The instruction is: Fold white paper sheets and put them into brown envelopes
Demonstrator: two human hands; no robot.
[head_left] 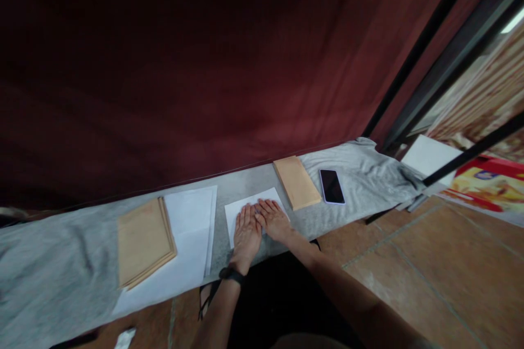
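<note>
Your left hand (248, 230) and right hand (274, 220) lie flat and open, side by side with fingers extended, on the white paper (233, 217), gripping nothing. That paper rests on the grey cloth (61, 264), between the brown paper stack (143, 242) on white sheets (190, 229) and a brown paper piece (297, 182) near the phone (332, 186).

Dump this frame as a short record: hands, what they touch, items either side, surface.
left_hand: left hand, palm down, fingers extended on white paper
right_hand: right hand, palm down on the same paper, beside the left
left_wrist: dark band
items_left: tan paper stack, partly over larger white sheets
items_right: tan paper item, then phone, screen dark
surface: grey cloth
</note>
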